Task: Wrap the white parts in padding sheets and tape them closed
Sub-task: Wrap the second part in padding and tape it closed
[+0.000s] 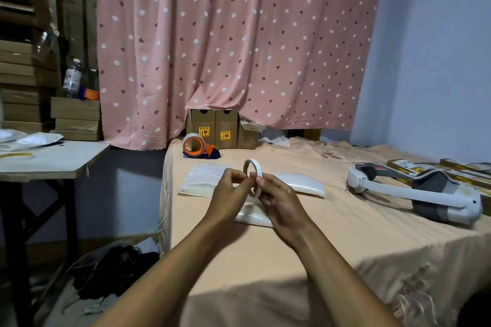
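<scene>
Above the peach-covered bed [332,236], both hands hold a small roll of white tape [253,167] upright. My right hand [279,202] grips the roll's lower rim. My left hand [229,194] pinches at its left edge with thumb and fingers. Under the hands lies a white padded bundle [252,214], partly hidden by them. A stack of clear padding sheets [203,179] rests to the left on the bed. Another white padded bundle [303,180] lies to the right.
An orange tape dispenser [198,147] sits at the bed's far edge before brown cartons [215,129]. A white headset [414,191] and flat boxes [425,167] lie right. A folding table [50,159] with packets stands left; dark clothes [117,271] cover the floor.
</scene>
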